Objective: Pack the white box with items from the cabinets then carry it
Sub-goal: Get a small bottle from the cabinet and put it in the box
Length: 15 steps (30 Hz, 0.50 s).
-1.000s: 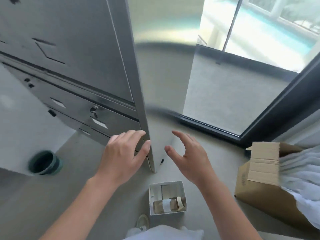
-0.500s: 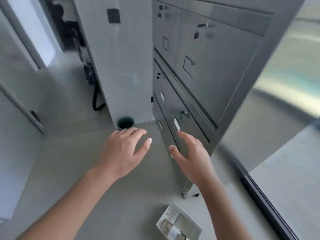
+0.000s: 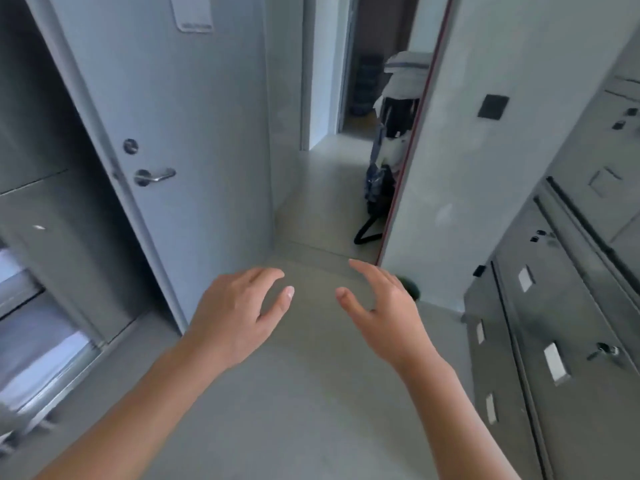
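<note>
My left hand [image 3: 239,306] and my right hand [image 3: 384,313] hover side by side over the grey floor, palms down, fingers loosely spread, holding nothing. A grey metal cabinet [image 3: 568,306] with several drawers, label slots and a lock stands at the right, about a forearm's length from my right hand. The white box is out of view.
A light grey door [image 3: 180,140] with a lever handle stands at the left. Ahead runs a corridor [image 3: 329,188] with dark bags [image 3: 381,181] by a white wall [image 3: 460,150]. A dark round bin [image 3: 410,289] peeks out behind my right hand. A window frame [image 3: 52,323] is at the far left.
My view has swung left, from the cabinet's corner and the window to the door and corridor. The white box has dropped out of view. Both hands stay empty in front of me.
</note>
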### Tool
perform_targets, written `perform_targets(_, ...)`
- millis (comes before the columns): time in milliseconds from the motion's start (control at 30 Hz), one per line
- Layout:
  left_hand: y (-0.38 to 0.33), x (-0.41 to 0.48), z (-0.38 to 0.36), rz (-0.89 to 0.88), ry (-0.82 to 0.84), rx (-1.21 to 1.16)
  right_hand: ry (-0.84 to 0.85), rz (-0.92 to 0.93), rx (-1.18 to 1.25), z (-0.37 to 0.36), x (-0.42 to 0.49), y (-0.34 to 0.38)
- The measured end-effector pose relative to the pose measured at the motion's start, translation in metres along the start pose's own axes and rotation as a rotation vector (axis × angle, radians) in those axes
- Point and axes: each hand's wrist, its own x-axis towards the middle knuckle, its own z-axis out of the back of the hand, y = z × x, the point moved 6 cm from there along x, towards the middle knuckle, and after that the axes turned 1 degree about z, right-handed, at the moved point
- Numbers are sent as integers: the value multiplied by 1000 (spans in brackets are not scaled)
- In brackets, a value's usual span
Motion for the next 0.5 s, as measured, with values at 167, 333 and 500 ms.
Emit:
perform_targets(167, 96, -29, 55, 162, -111, 59, 122, 138, 85, -89, 37, 85)
perform_targets(333, 178, -61, 99, 373, -218, 141, 260, 283, 140, -163, 68, 155)
perform_targets(500, 233, -99, 128, 590, -256, 191, 418, 380, 241, -225, 91, 213)
